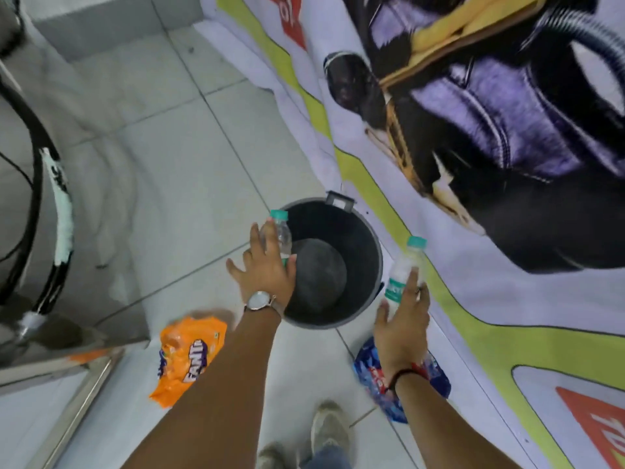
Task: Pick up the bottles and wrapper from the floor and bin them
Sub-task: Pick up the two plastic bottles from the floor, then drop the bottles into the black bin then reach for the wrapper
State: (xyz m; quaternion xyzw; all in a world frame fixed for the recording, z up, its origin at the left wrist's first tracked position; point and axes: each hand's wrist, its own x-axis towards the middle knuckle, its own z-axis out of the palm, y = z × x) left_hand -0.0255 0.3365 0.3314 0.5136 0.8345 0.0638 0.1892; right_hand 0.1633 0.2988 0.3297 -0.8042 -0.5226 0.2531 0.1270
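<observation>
A black bin [367, 238] stands open on the tiled floor, with nothing visible inside. My left hand [267, 269] hovers over its left rim. A clear bottle with a teal cap [282, 231] is pinched between its index finger and thumb, and the other fingers are spread. My right hand [402, 319] is just right of the bin and holds a second teal-capped bottle with a green label [400, 275] upright. An orange Fanta wrapper [189, 357] lies on the floor under my left forearm. A blue wrapper [370, 370] lies under my right wrist.
A large printed banner [490, 164] covers the floor right of the bin. A grey metal unit with a black cable [50, 204] stands at the left. My shoes [328, 431] are at the bottom, close behind the bin.
</observation>
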